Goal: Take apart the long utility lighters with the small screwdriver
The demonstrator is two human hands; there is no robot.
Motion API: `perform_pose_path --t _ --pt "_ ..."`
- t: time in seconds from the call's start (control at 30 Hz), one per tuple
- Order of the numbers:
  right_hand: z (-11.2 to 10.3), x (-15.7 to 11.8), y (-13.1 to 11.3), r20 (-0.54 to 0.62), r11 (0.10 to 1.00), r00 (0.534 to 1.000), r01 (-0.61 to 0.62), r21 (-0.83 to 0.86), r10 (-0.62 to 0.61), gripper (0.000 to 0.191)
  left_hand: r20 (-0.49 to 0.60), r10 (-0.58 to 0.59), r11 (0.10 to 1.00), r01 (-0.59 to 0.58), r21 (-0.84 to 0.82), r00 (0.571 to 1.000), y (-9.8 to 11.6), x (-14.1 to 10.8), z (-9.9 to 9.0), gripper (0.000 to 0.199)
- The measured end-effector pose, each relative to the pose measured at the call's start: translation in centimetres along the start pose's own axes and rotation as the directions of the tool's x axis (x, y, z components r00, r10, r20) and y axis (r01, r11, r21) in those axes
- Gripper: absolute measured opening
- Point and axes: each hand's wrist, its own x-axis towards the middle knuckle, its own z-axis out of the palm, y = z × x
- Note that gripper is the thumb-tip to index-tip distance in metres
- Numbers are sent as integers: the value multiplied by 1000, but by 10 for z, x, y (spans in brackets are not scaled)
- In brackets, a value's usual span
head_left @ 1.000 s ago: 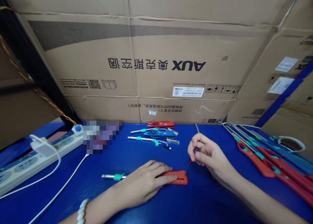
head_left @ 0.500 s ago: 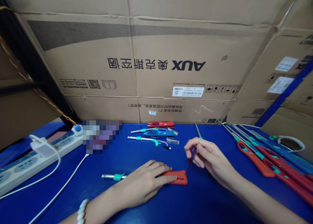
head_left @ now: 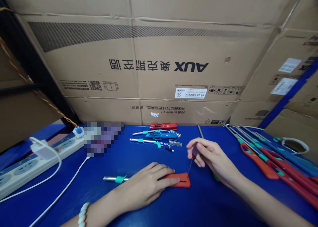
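Note:
An orange lighter (head_left: 183, 180) with a metal tube and a teal piece lies across the blue table. My left hand (head_left: 151, 184) grips its body from above, fingers pressed on it. Between the fingers of my right hand (head_left: 206, 154) is a small screwdriver (head_left: 195, 152) with a purple and red handle. The thin shaft slants down, and its tip meets the right end of the orange body. Part of a green object (head_left: 216, 177) shows beneath my right hand.
Behind my hands lie a red casing (head_left: 163, 126), a blue casing (head_left: 162, 134) and metal tubes with teal parts. Assembled lighters (head_left: 260, 162) are grouped at the right. A white power strip (head_left: 22, 170) with cables stands left. A large cardboard box (head_left: 149, 38) rises behind the table.
The fingers of my right hand have shifted slightly around the screwdriver handle, and the hand sits a little further left. My left hand and the orange lighter stay in place.

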Motion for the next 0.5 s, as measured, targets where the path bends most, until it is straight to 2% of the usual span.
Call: perform_pose_path --t 0.13,0.27,0.37,0.5 --pt "-4 5 4 -97 998 995 28 -51 -33 28 -17 5 1000 -5 1 1000 0 0 1 47" --pt "-9 7 4 -179 973 977 77 -217 -118 26 -5 -2 1000 2 -3 1000 0 0 0 49" --pt "-12 8 4 -139 903 977 91 -419 -163 24 8 -7 1000 7 -3 1000 1 0 -1 51" --pt "-14 10 6 6 716 985 132 -686 -175 16 -13 3 1000 -3 -10 1000 0 -2 0 51"
